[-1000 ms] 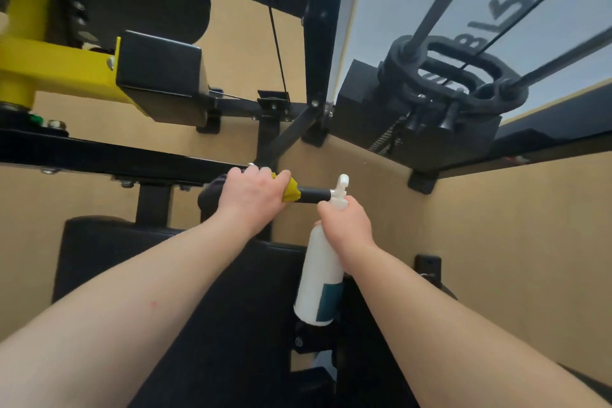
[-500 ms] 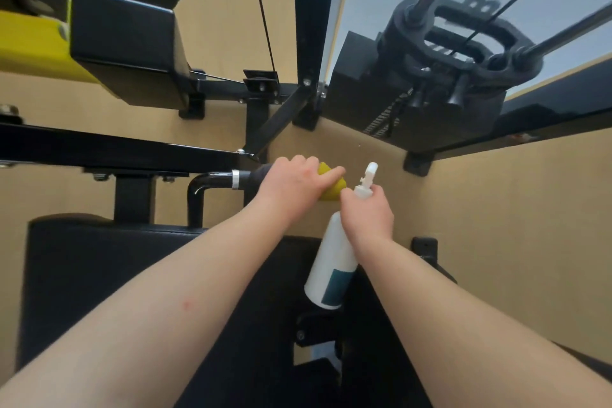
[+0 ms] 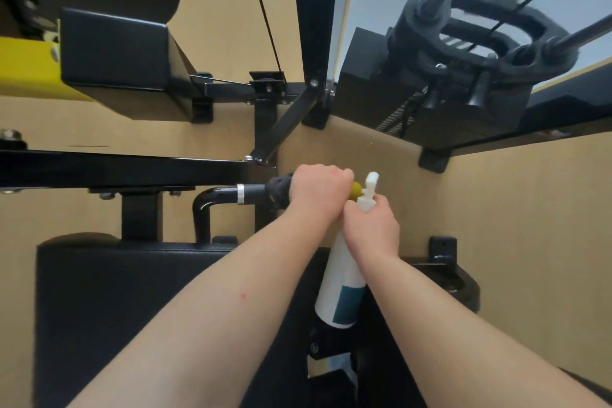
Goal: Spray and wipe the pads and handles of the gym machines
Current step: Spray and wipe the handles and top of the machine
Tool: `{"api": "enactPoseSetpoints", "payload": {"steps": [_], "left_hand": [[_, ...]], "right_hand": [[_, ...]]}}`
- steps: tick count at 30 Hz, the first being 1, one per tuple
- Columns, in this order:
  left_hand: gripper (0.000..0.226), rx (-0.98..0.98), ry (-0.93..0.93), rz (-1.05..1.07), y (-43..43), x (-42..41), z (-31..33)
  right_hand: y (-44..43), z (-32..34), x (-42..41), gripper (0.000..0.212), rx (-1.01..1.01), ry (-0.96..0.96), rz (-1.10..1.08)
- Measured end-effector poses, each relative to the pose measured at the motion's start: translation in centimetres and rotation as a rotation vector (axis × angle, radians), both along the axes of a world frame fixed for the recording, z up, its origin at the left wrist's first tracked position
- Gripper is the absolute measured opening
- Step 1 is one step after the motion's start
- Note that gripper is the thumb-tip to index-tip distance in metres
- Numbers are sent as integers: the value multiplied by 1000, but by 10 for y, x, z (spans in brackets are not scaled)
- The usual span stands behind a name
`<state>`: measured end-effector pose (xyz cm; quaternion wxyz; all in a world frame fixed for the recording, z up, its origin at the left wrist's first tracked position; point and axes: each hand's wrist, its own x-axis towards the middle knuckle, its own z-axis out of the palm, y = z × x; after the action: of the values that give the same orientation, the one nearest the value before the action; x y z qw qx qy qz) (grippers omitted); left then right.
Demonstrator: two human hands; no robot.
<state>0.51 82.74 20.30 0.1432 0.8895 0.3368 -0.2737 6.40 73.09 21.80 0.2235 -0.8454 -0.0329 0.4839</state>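
Note:
A black machine handle (image 3: 251, 194) with a chrome ring juts rightward from a bent tube. My left hand (image 3: 319, 192) grips its outer end through a cloth (image 3: 356, 190) whose yellow tip shows past my fingers, with dark fabric at the wrist side. Just right of it, my right hand (image 3: 374, 228) holds a white spray bottle (image 3: 341, 288) with a teal label by the neck, nozzle up and close to the cloth. Below the handle lies a large black seat pad (image 3: 132, 291).
A black frame beam (image 3: 132, 167) runs across on the left, just above the handle. A yellow machine arm (image 3: 29, 66) with a black block is at upper left. The weight stack (image 3: 430, 103) with guide rods stands at upper right. Tan floor surrounds the machine.
My left hand has slid the cloth rightward along the handle to its end, uncovering the chrome ring and the bent tube. My right hand keeps the bottle beside it.

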Motion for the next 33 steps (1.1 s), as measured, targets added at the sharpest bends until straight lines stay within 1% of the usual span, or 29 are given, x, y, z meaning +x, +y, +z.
{"api": "enactPoseSetpoints", "payload": {"steps": [2, 4, 6, 7, 9, 10, 12, 13, 16, 18, 20, 23, 26, 28, 29, 31, 33], "left_hand": [[14, -10, -74, -99, -8, 14, -8], [13, 59, -189, -181, -13, 3, -12], [21, 146, -263, -216, -12, -17, -13], [26, 202, -267, -220, -10, -30, -15], [37, 265, -227, -167, -4, -53, -12], [40, 257, -192, -130, -1, -63, -8], [40, 228, -149, -29, 5, -79, 3], [38, 241, -145, 10, 8, -85, 8], [43, 180, -147, 88, 7, -97, 23], [42, 118, -195, 133, 5, -98, 40], [38, 81, -201, 223, 2, -95, 61], [37, 114, -194, 360, -8, -96, 91], [38, 77, -319, 620, -30, -103, 127], [36, 24, -453, 848, -49, -109, 153], [35, 7, -516, 929, -59, -111, 166], [35, 7, -589, 1027, -80, -119, 187], [39, 9, -623, 1119, -99, -128, 205]], "right_hand": [[-3, -1, 6, 19, -30, -7, -88], [-5, 0, 6, 21, -28, -1, -61], [-3, 2, 2, 24, -8, 6, -27], [-2, 4, 0, 25, 2, 7, -12], [-1, 8, -3, 27, 13, 16, 17], [-1, 10, -4, 27, 14, 19, 28], [1, 16, -4, 25, 19, 17, 56], [2, 20, -5, 25, 28, 14, 76], [5, 37, -10, 30, 44, 14, 142], [5, 52, -11, 31, 51, 13, 193], [7, 68, -11, 29, 70, 17, 239], [10, 91, -11, 26, 105, 25, 279], [6, 112, -14, 27, 136, 24, 296], [2, 128, -19, 30, 153, 34, 282], [0, 136, -22, 32, 162, 49, 277], [-5, 151, -30, 33, 183, 99, 283], [-12, 168, -38, 28, 198, 147, 313]]}}
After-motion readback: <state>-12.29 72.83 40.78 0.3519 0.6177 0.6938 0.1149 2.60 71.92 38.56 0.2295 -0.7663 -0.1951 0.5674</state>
